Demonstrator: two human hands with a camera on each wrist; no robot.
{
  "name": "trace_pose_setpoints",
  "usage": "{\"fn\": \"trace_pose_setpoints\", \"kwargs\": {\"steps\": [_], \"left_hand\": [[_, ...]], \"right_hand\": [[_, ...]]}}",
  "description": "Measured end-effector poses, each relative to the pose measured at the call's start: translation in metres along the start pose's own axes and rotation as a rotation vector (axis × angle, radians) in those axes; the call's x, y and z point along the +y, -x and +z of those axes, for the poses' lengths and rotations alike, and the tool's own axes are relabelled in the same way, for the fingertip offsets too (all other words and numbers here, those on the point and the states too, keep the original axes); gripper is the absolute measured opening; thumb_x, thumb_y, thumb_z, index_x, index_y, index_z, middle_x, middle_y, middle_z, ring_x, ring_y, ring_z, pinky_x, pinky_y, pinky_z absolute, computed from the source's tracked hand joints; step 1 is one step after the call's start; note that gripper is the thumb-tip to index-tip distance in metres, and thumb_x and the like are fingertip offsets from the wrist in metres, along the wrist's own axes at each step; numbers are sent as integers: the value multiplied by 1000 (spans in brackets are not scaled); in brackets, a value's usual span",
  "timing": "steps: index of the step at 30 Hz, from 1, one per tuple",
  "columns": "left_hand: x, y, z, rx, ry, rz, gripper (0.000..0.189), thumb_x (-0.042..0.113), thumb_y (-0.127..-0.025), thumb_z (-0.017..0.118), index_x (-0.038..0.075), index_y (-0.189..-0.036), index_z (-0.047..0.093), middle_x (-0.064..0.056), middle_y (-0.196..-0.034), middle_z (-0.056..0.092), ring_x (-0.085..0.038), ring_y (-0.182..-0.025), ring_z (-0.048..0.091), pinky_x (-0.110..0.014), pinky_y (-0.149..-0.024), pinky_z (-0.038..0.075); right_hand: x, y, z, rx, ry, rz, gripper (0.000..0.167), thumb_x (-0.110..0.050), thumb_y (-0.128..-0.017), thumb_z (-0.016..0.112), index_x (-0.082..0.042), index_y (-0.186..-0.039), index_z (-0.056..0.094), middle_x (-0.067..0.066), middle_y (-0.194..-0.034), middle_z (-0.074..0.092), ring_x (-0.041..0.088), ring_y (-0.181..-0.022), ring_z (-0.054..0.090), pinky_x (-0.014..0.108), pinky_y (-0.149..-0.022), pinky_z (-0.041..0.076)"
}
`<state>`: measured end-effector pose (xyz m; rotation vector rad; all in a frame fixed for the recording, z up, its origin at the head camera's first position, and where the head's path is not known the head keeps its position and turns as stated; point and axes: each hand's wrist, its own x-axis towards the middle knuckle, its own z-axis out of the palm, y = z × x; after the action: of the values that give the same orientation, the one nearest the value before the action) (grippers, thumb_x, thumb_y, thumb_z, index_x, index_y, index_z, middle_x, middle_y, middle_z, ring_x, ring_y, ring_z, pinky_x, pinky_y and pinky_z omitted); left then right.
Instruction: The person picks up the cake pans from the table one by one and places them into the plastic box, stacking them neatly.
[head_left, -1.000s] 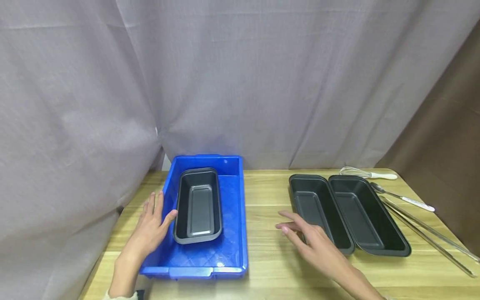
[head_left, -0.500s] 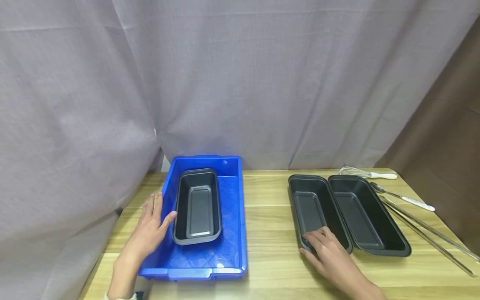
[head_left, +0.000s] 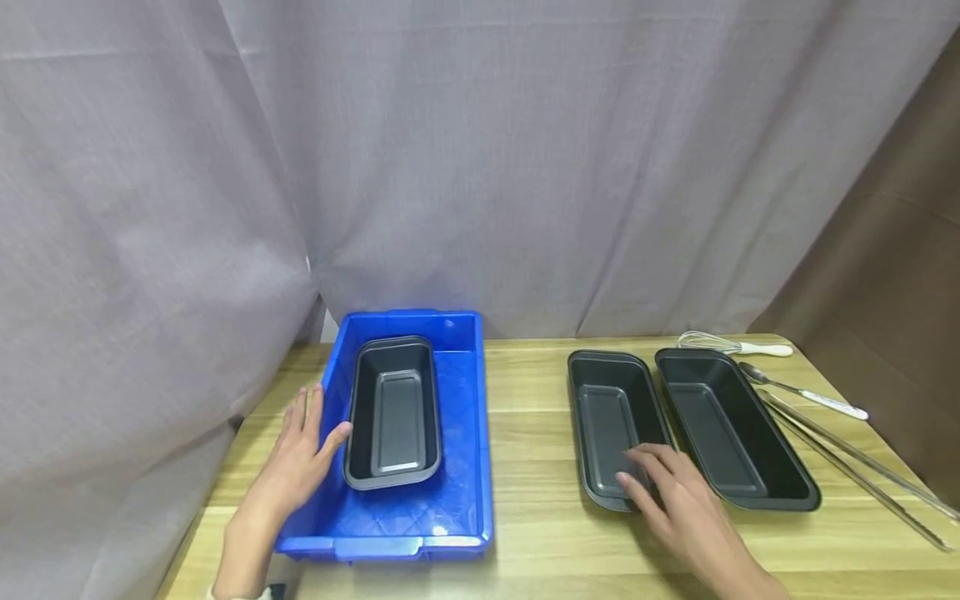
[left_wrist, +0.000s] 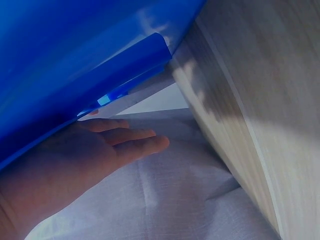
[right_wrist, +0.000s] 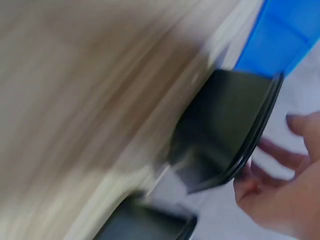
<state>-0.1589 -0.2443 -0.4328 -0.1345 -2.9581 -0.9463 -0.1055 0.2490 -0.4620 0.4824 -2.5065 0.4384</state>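
A dark loaf pan (head_left: 609, 417) rests on the table with its near right corner covered by my right hand (head_left: 686, 521). The right wrist view shows that hand's fingers at the rim of the loaf pan (right_wrist: 225, 122), the thumb held away from it; contact is hard to tell through the blur. A second loaf pan (head_left: 731, 425) lies just to the right, a narrow gap between them. Inside the blue bin (head_left: 465, 517) sits another loaf pan (head_left: 397, 417). My left hand (head_left: 292, 467) rests at the bin's left wall, fingers extended and thumb over the rim.
On the table's right side lie a whisk (head_left: 731, 344), a spoon (head_left: 813, 396) and long metal tongs (head_left: 855, 467). A grey curtain (head_left: 480, 167) hangs behind the table (head_left: 528, 467), and a brown cloth (head_left: 892, 333) hangs at the right.
My right hand came over the nearer loaf pan's front end, then shifted slightly right. That pan has slid left, apart from the pan beside it. My left hand stayed at the bin.
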Motion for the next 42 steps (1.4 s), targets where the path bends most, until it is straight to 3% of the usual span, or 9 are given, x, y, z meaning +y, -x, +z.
{"fn": "trace_pose_setpoints", "kwargs": {"steps": [7,20,26,28,33,36,37,39,42], "left_hand": [[0,0,0,1,6,0,82,41,-118,48,-8,-172,10,-43,-176,3,-70,-159,6,-77,-129,14],[-1,0,-1,-17,5,-12,82,43,-119,44,-6,-173,7,-43,-176,1,-68,-160,7,-76,-129,16],[-1,-1,-1,-17,8,7,81,43,-119,43,-8,-173,7,-43,-176,2,-63,-162,13,-74,-129,21],[-1,-1,-1,-21,9,2,82,43,-120,43,-7,-173,7,-43,-176,2,-63,-162,13,-73,-129,21],[-1,-1,1,-27,14,-7,82,43,-120,42,-6,-173,5,-42,-176,2,-63,-161,16,-73,-129,23],[-1,-1,1,-26,21,-9,81,44,-120,42,-6,-173,6,-42,-176,3,-63,-160,19,-73,-128,25],[-1,-1,2,-26,22,-11,81,44,-120,42,-6,-173,6,-42,-176,3,-63,-160,20,-73,-128,26],[-1,-1,2,-27,24,-16,81,44,-120,42,-5,-173,6,-42,-176,3,-63,-160,21,-73,-128,26],[-1,0,1,-30,25,-24,82,45,-120,41,-5,-174,5,-41,-177,2,-63,-160,21,-74,-128,25]], "right_hand": [[27,17,-11,19,45,113,48,5,-83,88,0,-128,73,22,-120,61,5,-67,54,28,-48,41],[32,-2,-7,-256,-255,288,64,4,-89,84,0,-148,59,26,-135,60,5,-78,46,25,-65,40],[35,-7,-4,-323,-397,340,75,0,-90,85,-1,-157,50,28,-140,57,6,-61,56,26,-66,41],[37,-7,-2,-358,-434,369,79,-2,-92,84,-2,-161,45,32,-135,59,13,-71,66,29,-71,48],[46,-7,5,-468,-676,484,85,-8,-103,74,-6,-172,25,42,-167,31,46,-107,72,41,-78,62],[50,-2,9,-503,-946,568,84,-8,-110,64,-11,-176,13,31,-181,-13,57,-150,37,40,-65,64],[51,0,11,-511,-1024,603,84,-9,-112,60,-16,-178,8,26,-180,-22,58,-144,45,38,-61,64],[51,3,14,-523,-1135,645,84,-13,-115,56,-27,-179,3,15,-177,-37,60,-154,18,39,-64,66],[50,7,19,-532,-1279,706,84,-17,-118,48,-46,-176,-6,3,-171,-49,62,-159,6,45,-76,69]]}}
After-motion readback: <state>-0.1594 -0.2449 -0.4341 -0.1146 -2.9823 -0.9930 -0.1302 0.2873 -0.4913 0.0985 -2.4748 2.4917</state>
